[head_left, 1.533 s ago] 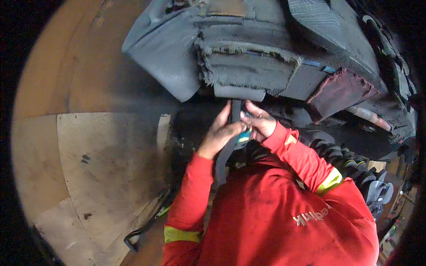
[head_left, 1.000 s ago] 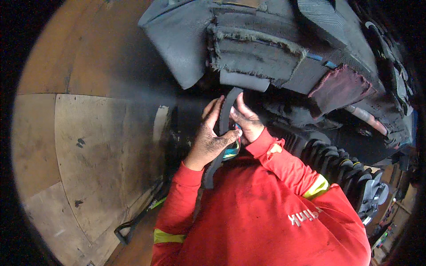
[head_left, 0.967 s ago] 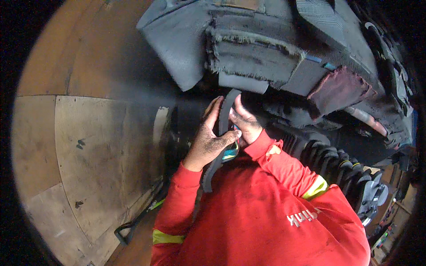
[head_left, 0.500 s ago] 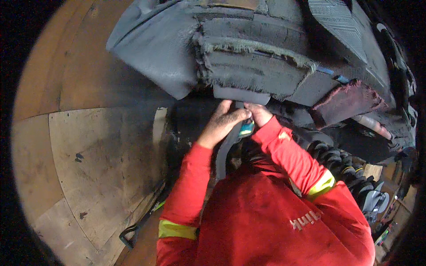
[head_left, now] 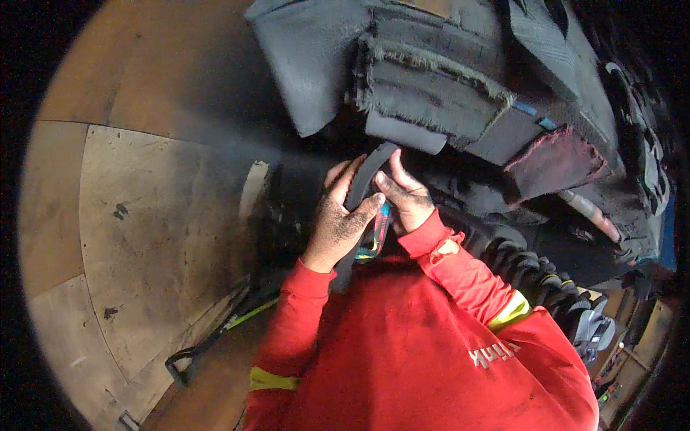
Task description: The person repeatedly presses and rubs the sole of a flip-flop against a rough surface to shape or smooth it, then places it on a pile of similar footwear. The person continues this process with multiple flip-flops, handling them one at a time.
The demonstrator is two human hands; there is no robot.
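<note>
A dark grey flip-flop (head_left: 370,171), seen edge-on, stands between my hands, its long curved sole running down toward my chest. My left hand (head_left: 339,219) wraps the sole from the left, with the thumb reaching over the near edge. From the right, my right hand (head_left: 411,201) holds it, thumb and index finger near the upper end. A teal, red and yellow part (head_left: 379,231) shows below my left thumb, partly covered. Just beyond the sole's upper end is a smooth grey piece (head_left: 406,133) under a dust-covered machine (head_left: 438,100); the two look close, but contact is unclear. Dark dust coats my fingers.
Frayed fabric and a dark red cloth (head_left: 557,165) hang on the machine. Wooden panels (head_left: 158,237) line the left side. A black handle (head_left: 180,366) with a green-yellow strip lies at lower left. Several dark flip-flops (head_left: 532,269) are stacked at right.
My hands have drawn the flip-flop back from beneath the grey piece and tilted it, so more of its upper end shows. The view has also shifted.
</note>
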